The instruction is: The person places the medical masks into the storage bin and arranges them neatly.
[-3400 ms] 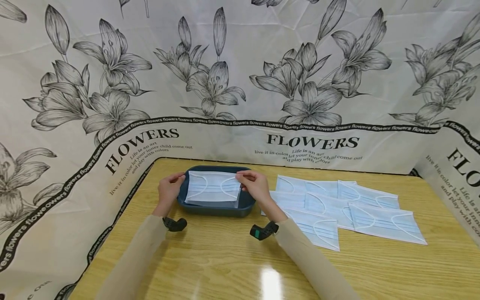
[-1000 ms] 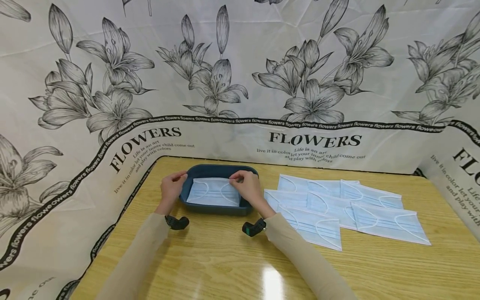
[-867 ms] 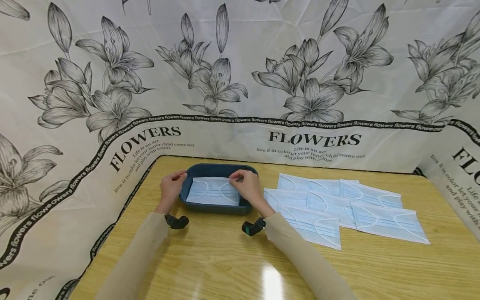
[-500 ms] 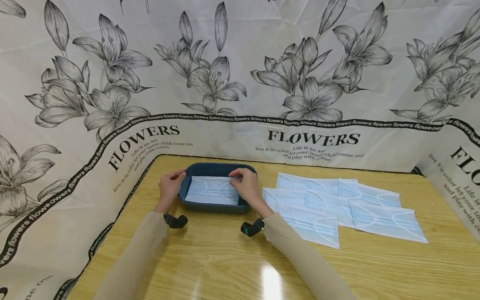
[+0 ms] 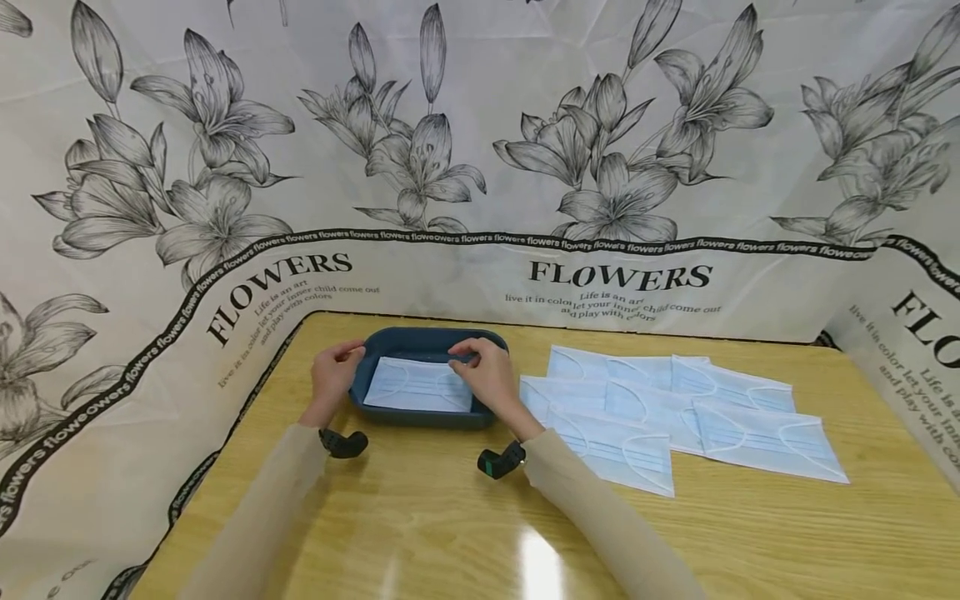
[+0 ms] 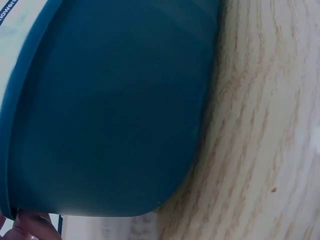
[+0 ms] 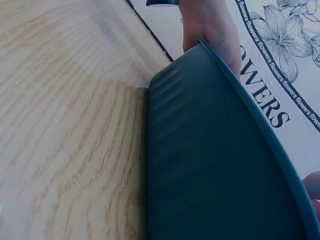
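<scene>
A dark blue-green plastic tray (image 5: 420, 419) with rounded corners stands on the wooden table. Inside it lies a pale blue face mask (image 5: 416, 386), flat, ear loops upward. My left hand (image 5: 334, 379) grips the tray's left rim between thumb and fingers; part of that grip shows at the lower left of the left wrist view. Over the tray's right side is my right hand (image 5: 486, 375), bent at the fingers, with a gap between thumb and forefinger and nothing held. Only its fingertips (image 7: 313, 186) enter the right wrist view, beside the rim.
Several overlapping face masks (image 5: 652, 408) lie spread on the table (image 5: 420, 517) to the right of the tray. A white curtain (image 5: 480, 192) with printed flowers hangs behind and on both sides. Black wrist cameras sit on both wrists.
The mask, earlier held above the tray, came down into it. My right thumb and forefinger have parted and let it go. The left hand stays at the tray's left rim.
</scene>
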